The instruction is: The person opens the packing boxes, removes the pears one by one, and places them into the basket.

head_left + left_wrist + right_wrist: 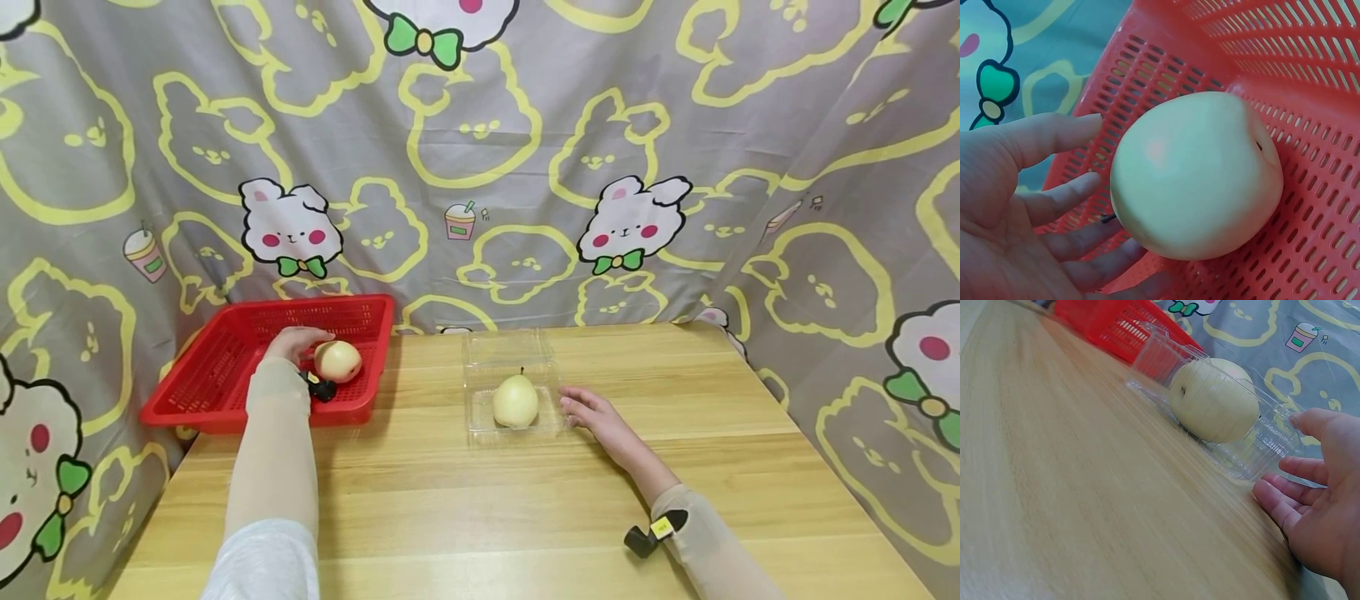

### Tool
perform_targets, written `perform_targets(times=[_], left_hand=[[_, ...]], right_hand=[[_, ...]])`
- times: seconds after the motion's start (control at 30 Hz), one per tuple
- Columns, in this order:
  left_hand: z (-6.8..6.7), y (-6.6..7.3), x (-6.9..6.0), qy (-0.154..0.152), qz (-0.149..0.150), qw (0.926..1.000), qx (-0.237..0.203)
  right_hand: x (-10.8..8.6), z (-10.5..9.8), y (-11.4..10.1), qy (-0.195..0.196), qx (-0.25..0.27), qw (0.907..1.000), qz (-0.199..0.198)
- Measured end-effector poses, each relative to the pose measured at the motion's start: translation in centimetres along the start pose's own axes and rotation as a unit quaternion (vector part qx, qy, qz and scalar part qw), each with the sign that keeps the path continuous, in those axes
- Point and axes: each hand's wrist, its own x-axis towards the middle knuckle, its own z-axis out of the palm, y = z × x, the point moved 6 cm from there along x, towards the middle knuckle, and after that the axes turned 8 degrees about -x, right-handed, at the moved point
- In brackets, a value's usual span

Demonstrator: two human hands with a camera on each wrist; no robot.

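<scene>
A pale yellow pear lies on its side in the red plastic basket. My left hand is in the basket beside it. In the left wrist view, the fingers spread around the stem end of that pear without closing on it; whether any fingertip touches it is hard to tell. A second pear stands stem up inside a clear plastic box, whose lid is folded back. My right hand rests at the box's right side, its thumb at the rim and its fingers loosely extended.
The box stands on a wooden table, to the right of the basket. A patterned curtain hangs behind the table and along both sides. Each forearm carries a black wrist camera, the right one above the tabletop.
</scene>
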Motion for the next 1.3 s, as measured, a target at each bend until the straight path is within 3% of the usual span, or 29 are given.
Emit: perform_targets(times=[0.27, 0.5, 0.77, 0.9, 1.3], left_hand=[[-0.3, 0.6, -0.1, 0.019, -0.011, 0.9997, 0.008], [-0.3, 2.5, -1.6, 0.02, 0.012, 0.9997, 0.009], [-0.1, 3.7, -2.6, 0.023, 0.031, 0.9991, 0.017], [0.1, 4.8, -3.1, 0.031, 0.053, 0.9975, 0.037], [2.0, 8.4, -6.1, 0.018, 0.137, 0.9902, 0.021]], right_hand=[[0.1, 0.0, 0.1, 0.001, -0.008, 1.0, 0.002], [0.2, 0.0, 0.1, 0.005, -0.014, 0.9999, 0.0], [0.0, 0.0, 0.0, 0.002, -0.01, 0.9999, 0.002], [0.1, 0.0, 0.1, 0.001, -0.007, 1.0, 0.004], [0.3, 0.0, 0.2, 0.005, -0.009, 1.0, -0.001]])
